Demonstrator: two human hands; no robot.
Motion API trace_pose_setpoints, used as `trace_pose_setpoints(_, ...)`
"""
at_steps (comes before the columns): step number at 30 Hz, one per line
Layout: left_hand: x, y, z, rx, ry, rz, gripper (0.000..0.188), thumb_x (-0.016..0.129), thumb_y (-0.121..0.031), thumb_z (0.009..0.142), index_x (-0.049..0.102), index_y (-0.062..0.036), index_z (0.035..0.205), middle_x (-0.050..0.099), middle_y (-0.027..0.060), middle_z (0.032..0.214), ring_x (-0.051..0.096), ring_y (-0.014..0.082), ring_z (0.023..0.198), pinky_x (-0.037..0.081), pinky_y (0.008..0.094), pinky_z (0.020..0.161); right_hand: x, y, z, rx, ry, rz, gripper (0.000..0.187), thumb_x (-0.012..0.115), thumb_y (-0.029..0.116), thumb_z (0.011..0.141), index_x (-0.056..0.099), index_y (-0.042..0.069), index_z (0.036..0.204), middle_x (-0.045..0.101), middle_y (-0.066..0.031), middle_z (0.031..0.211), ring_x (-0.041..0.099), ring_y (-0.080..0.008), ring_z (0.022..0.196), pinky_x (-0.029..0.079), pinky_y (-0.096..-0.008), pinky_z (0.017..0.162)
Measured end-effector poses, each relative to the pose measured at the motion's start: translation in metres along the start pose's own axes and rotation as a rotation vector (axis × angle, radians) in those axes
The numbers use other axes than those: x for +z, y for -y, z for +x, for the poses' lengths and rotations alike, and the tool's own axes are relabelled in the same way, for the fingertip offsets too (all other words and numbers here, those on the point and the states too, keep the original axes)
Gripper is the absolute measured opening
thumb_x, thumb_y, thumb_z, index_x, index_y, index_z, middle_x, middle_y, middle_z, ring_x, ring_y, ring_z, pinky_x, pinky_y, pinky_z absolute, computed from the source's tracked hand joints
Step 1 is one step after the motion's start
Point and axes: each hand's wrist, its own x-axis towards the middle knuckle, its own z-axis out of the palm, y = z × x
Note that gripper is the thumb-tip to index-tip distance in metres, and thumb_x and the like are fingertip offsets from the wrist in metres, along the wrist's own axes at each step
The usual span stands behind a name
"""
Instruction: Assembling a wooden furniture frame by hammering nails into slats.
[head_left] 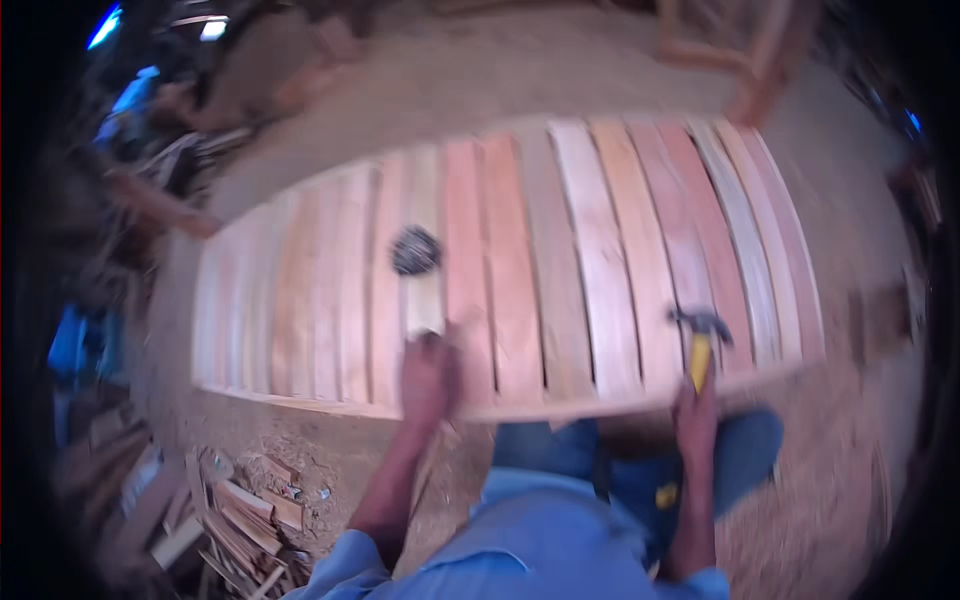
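My right hand (694, 405) is closed round the yellow handle of a claw hammer (702, 350). The hammer's dark metal head is over the right part of a long panel of wooden slats (515, 300). Over the panel's near edge, left of the middle, my left hand (431, 380) is curled and blurred. Something small and dark shows at its fingertips, too smeared to name. Just beyond that hand, a dark, roundish clump (415, 251) sits on a pale slat; I cannot make out what it consists of.
Wood offcuts (245, 515) and shavings lie on the ground at the lower left. A wooden frame (745, 60) stands beyond the panel's far right corner. At the far left corner a timber piece (160, 203) touches or nears the panel. My knees are below its near edge.
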Motion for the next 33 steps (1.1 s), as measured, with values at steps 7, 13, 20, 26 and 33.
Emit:
trace_pose_setpoints(7,-0.152,0.071,0.007,-0.382,0.936,-0.362,0.064,0.090,-0.016,0.091,0.068,0.0012,0.149,0.078,0.0156,0.112,0.077,0.0228,0.101,0.061,0.0395,0.082,0.026,0.028,-0.019,0.047,-0.113,-0.016,0.072,0.058,0.031,0.119,0.027,0.022,0.183,0.073,-0.0150,0.095,0.073,-0.0257,0.073,0.059,-0.0429,0.068)
trace_pose_setpoints(13,-0.051,0.099,0.080,-0.314,-0.024,-0.659,0.059,0.081,-0.028,0.105,0.068,0.0019,0.153,0.073,0.0136,0.132,0.073,0.0229,0.111,0.059,0.0381,0.097,0.038,0.018,-0.016,-0.007,-0.174,-0.005,0.072,0.057,0.033,0.120,0.025,0.024,0.184,0.071,-0.0110,0.087,0.068,-0.0189,0.065,0.055,-0.0375,0.058)
trace_pose_setpoints(20,0.018,0.119,0.138,-0.600,-0.208,-1.090,0.031,0.085,-0.014,0.101,0.079,-0.0002,0.128,0.078,0.0095,0.110,0.070,0.0151,0.092,0.057,0.0307,0.082,0.041,0.002,-0.015,-0.085,-0.230,0.083,0.070,0.057,0.030,0.118,0.031,0.023,0.182,0.060,-0.0020,0.079,0.058,-0.0116,0.060,0.049,-0.0318,0.050)
trace_pose_setpoints(26,0.016,0.117,0.132,-0.614,-0.256,-0.945,0.016,0.084,-0.009,0.100,0.082,-0.0016,0.114,0.074,0.0033,0.095,0.065,0.0109,0.084,0.052,0.0308,0.075,0.038,0.017,-0.031,0.038,-0.206,0.086,0.069,0.057,0.027,0.119,0.030,0.025,0.183,0.066,-0.0081,0.084,0.061,-0.0156,0.063,0.053,-0.0349,0.057)
trace_pose_setpoints(33,0.010,0.123,0.151,-0.406,-0.218,-0.706,0.023,0.082,-0.019,0.102,0.084,-0.0002,0.115,0.075,0.0063,0.107,0.065,0.0138,0.085,0.055,0.0339,0.079,0.038,0.022,-0.025,-0.004,-0.144,0.080,0.072,0.058,0.033,0.119,0.028,0.018,0.183,0.067,-0.0088,0.085,0.063,-0.0165,0.065,0.054,-0.0355,0.060)
